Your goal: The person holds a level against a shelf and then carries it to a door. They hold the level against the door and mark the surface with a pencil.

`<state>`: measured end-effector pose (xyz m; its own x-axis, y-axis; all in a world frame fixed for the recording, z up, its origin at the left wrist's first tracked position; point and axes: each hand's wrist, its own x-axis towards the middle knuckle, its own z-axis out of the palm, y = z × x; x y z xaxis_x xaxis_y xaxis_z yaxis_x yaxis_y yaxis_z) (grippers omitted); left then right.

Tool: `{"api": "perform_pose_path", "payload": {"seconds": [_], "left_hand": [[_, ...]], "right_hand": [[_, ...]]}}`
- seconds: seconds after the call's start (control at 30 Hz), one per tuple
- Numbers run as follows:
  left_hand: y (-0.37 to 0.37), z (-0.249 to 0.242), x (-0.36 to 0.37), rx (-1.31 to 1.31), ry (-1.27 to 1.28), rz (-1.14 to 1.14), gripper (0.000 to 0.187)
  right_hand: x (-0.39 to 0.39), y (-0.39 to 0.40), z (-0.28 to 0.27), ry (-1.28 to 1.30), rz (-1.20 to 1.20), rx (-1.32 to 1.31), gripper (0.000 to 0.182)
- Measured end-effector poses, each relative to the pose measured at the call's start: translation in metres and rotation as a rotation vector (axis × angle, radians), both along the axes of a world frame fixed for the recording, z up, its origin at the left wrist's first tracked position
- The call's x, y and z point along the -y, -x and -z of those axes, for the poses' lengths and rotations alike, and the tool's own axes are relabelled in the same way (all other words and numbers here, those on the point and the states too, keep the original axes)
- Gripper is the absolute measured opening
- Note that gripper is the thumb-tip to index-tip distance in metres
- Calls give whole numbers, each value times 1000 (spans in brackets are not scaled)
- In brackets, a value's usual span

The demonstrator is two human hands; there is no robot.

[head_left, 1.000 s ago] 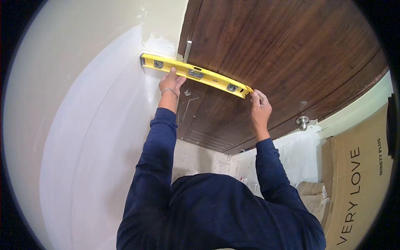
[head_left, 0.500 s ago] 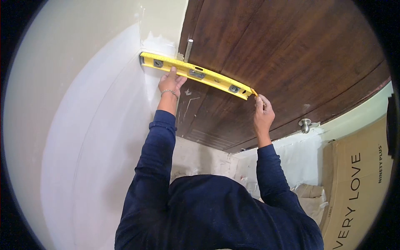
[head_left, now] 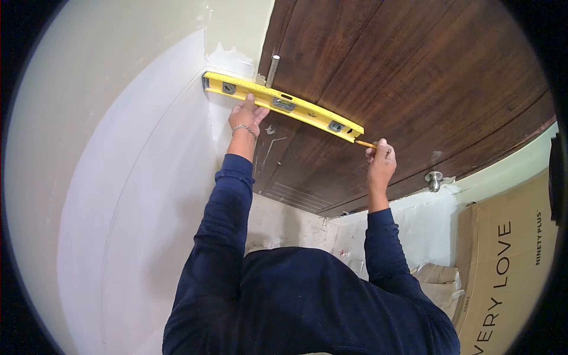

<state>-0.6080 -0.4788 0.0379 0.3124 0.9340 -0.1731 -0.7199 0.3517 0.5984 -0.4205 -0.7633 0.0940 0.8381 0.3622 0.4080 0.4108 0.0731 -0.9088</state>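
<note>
A yellow spirit level [head_left: 313,116] lies across the dark wooden door [head_left: 414,77], tilted down to the right, its left end by the corner of the white wall. My left hand [head_left: 247,118], with a bracelet at the wrist, grips the level left of its middle vial, thumb on the front face. Beyond the level's right end, my right hand [head_left: 381,158] pinches an orange pencil [head_left: 366,144]. The pencil's tip points left, close to the lower corner of that end; whether it touches cannot be made out.
A metal hinge pin [head_left: 273,71] stands out above the level. The round door knob [head_left: 433,180] is at the right. A large cardboard box [head_left: 503,260] leans at the lower right, near torn cardboard [head_left: 441,276]. White wall [head_left: 148,148] fills the left.
My right hand has moved slightly right and down, and the pencil has turned from steep to nearly level. The spirit level appears shifted slightly right along with the view.
</note>
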Motion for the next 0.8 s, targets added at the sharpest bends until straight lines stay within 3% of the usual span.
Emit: {"api": "perform_pose_path", "payload": {"seconds": [0.3,0.53,0.6,0.8], "left_hand": [[-3,6,-5,2,14,18,31],[-2,-2,-2,-6,58,-19,38],[0,-4,0,-20,58,-17,37],[0,-6,2,-28,61,-13,38]], "right_hand": [[-5,12,-3,-12,-104,-46,28],[-36,24,-7,159,-217,218,29],[-54,31,-7,154,-229,410,28],[-123,68,-11,217,-297,597,25]]}}
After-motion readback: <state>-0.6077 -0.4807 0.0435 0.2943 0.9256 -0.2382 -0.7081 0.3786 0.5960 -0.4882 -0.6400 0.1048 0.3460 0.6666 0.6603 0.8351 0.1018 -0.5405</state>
